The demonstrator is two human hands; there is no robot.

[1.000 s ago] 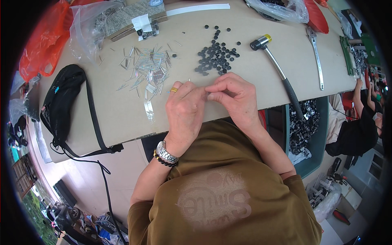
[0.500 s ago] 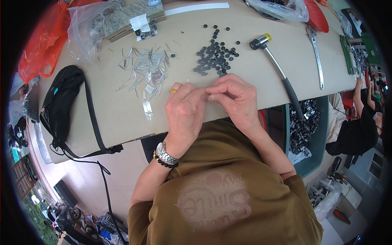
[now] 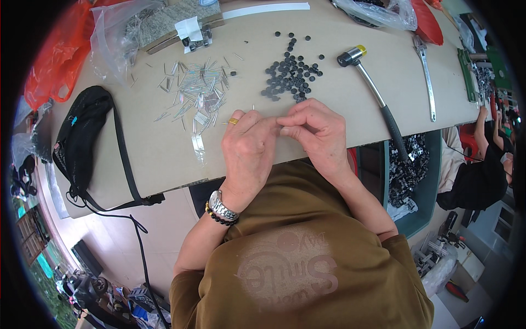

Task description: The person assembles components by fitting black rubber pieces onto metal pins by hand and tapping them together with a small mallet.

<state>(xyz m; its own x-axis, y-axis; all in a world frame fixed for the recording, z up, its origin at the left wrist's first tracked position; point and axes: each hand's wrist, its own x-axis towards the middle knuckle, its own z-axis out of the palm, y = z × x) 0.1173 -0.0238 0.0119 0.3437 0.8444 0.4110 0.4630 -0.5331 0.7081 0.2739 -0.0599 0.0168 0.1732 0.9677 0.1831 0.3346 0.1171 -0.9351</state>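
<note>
Both hands meet at the near edge of the table (image 3: pixel 164 159), right in front of the person's chest. The left hand (image 3: pixel 249 148), with a gold ring on one finger and a watch (image 3: pixel 222 207) and dark bead bracelet at the wrist, has its fingers curled in toward the right hand (image 3: pixel 315 134), and the fingertips of the two touch at the middle. A thin metal pin (image 3: pixel 253 108) pokes up just above the left hand's knuckles, so that hand is pinched on it; the right hand's thumb and forefinger are pinched together too, but what they hold is too small to tell. Just beyond the hands lies a heap of small black caps (image 3: pixel 290 74), with a few strays scattered farther up the table. To the left of that heap, a spread of loose silver pins (image 3: pixel 197 93) fans across the tabletop, near the left hand. A hammer (image 3: pixel 372 93) with a black grip lies to the right, its head near the caps and its handle running down past the table's edge. Farther right a long metal tool (image 3: pixel 427 77) lies flat. On the far left sits a black bag (image 3: pixel 82 137) with its strap trailing off the table. An orange plastic bag (image 3: pixel 55 60) fills the left corner.
</note>
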